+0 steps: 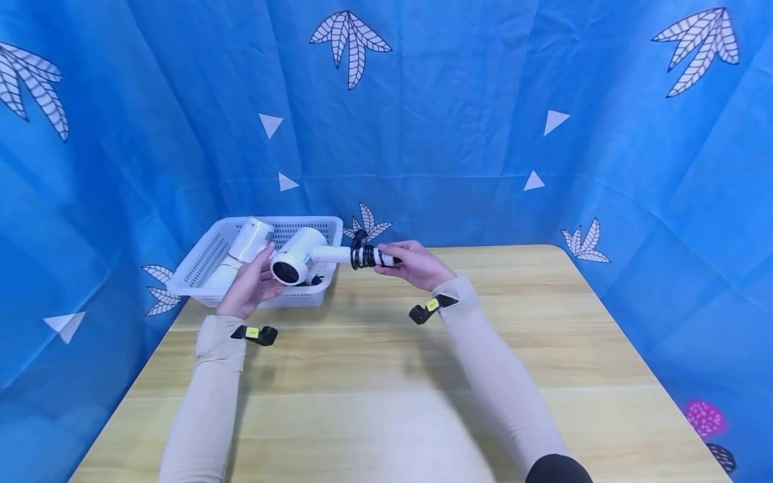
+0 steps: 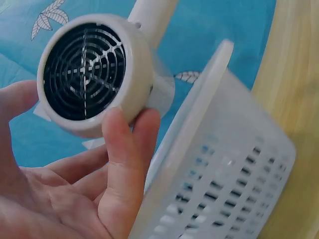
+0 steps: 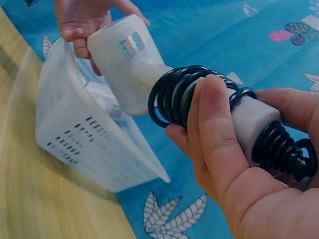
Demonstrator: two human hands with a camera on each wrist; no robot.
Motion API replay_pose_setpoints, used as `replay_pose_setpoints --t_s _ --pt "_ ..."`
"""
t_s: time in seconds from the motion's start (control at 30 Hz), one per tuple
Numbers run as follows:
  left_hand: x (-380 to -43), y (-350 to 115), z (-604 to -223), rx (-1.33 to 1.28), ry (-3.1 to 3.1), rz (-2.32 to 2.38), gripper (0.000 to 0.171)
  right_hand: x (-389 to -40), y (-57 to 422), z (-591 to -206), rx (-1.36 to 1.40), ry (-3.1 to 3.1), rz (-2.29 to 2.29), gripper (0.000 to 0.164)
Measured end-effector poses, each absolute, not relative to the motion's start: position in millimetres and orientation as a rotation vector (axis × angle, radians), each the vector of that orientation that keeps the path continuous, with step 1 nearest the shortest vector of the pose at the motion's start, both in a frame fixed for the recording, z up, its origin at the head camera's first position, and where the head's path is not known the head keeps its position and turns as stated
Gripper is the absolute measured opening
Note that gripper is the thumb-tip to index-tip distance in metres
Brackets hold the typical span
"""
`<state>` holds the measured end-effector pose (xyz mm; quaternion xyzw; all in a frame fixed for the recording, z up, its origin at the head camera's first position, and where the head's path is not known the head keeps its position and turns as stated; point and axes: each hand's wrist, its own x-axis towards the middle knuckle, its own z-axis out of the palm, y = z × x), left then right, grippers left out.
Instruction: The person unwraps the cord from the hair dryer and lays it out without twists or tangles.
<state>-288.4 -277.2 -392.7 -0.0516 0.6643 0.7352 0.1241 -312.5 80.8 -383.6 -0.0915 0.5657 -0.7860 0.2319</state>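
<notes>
A white hair dryer (image 1: 306, 243) is held up between both hands, over the right part of a white perforated basket (image 1: 196, 292). My left hand (image 1: 250, 285) grips its rear end, thumb on one side and fingers on the other, around the round black grille (image 2: 84, 72). My right hand (image 1: 417, 263) holds the handle near its end. Black cord (image 3: 174, 97) is wound in several loops around the handle, and a ribbed black sleeve (image 3: 279, 152) sticks out of the handle's end. Under the right fingers, part of the handle is hidden.
Inside the basket, left of the dryer, lies another white cylindrical thing (image 1: 252, 240). The basket stands at the back left of a wooden table (image 1: 386, 376). A blue patterned curtain (image 1: 423, 121) hangs behind the table and along both sides.
</notes>
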Motion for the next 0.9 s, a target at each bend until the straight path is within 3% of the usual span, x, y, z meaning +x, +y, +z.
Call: replay_pose_setpoints --t_s 0.17,0.4,0.7,0.9 --pt "-287 -266 -397 -0.096 1.947 2.106 0.047 -307 100 -385 -0.257 1.552 -2.149 0.042" --pt "-281 -247 -398 0.033 1.963 2.082 0.047 -300 124 -384 -0.301 1.577 -2.142 0.045" --pt "-277 -214 -406 0.078 1.803 2.114 0.069 -292 156 -395 -0.275 1.513 -2.173 0.021" --pt "-274 -202 -415 0.085 1.700 2.164 0.072 -285 166 -405 -0.265 1.523 -2.184 0.020"
